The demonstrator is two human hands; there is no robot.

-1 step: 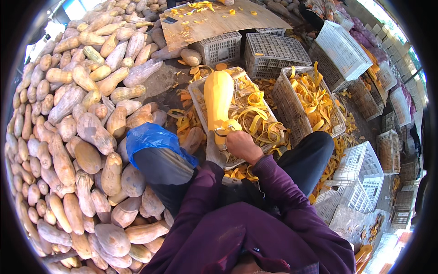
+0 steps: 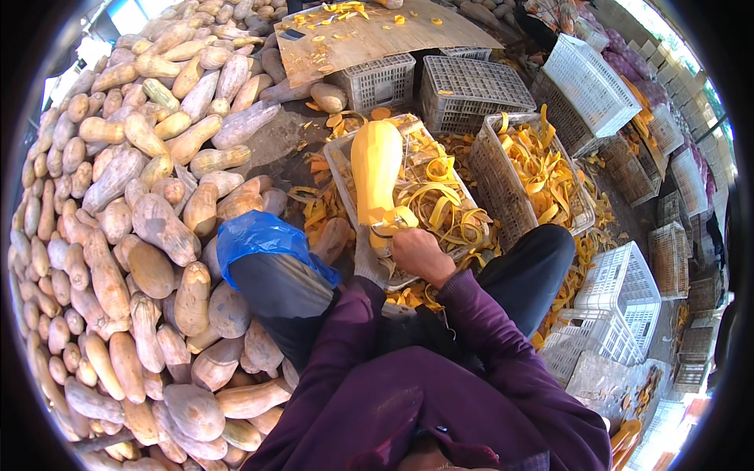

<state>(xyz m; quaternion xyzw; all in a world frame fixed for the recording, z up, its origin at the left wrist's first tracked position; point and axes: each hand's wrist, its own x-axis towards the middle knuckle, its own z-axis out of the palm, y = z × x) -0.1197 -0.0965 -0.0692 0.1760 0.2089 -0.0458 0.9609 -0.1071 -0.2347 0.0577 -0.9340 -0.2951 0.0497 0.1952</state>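
A peeled, bright yellow butternut squash (image 2: pixel 375 157) is held upright over a crate (image 2: pixel 339 174) of orange peelings (image 2: pixel 440 206). My left hand (image 2: pixel 369 257), in a pale grey glove, is wrapped round its near end. In front of me my bare right hand (image 2: pixel 420 255) is closed round a peeler (image 2: pixel 385 228), whose handle is hidden in the fist. The peeler's metal head rests against the lower part of the squash, and a curl of peel (image 2: pixel 403 215) stands at it.
A large heap of unpeeled squashes (image 2: pixel 165 228) fills the left side. Another crate (image 2: pixel 503 177) full of peelings stands to the right, with white crates (image 2: pixel 620 294) beyond my right knee. Blue plastic (image 2: pixel 267 245) covers my left knee. A plywood board (image 2: pixel 377 39) lies at the back.
My right hand and the peeler have shifted very slightly to the right. The squash and my left hand look the same.
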